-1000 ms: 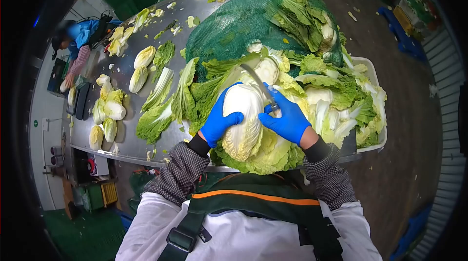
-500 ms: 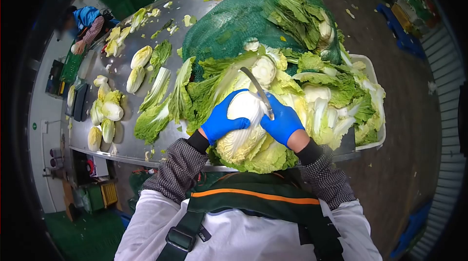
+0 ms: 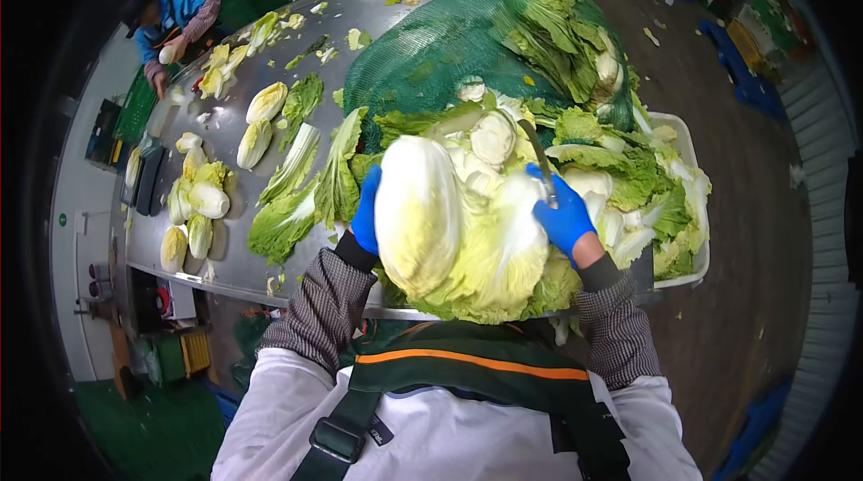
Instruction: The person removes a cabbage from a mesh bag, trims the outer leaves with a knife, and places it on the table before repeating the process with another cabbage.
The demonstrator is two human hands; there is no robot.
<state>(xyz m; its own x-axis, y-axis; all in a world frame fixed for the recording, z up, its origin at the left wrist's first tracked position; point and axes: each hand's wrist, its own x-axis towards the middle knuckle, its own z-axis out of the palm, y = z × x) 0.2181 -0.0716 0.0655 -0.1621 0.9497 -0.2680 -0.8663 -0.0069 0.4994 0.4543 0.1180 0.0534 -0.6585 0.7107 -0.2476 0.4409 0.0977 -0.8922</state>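
Note:
My left hand [image 3: 366, 214], in a blue glove, is wrapped round the left side of a Chinese cabbage [image 3: 415, 211] with a smooth white and pale yellow head. My right hand [image 3: 570, 218], gloved too, grips a knife [image 3: 540, 155] whose curved blade points up and away from me. A large pale outer leaf [image 3: 514, 243] spreads between the cabbage and my right fingers, which are at its edge. Behind the hands lies a cut white cabbage base [image 3: 492, 138] among loose leaves.
A green mesh sack [image 3: 413, 54] of cabbages lies across the back. Trimmed cabbages [image 3: 209, 200] and loose green leaves [image 3: 280, 227] lie on the metal table [image 3: 238, 261] at left. A white bin [image 3: 704, 238] of leaves stands right. Another person [image 3: 175, 27] works far left.
The cabbage has moved left and turned more upright in my left hand. My right hand has moved right with the knife, and the outer leaf now spreads away from the head.

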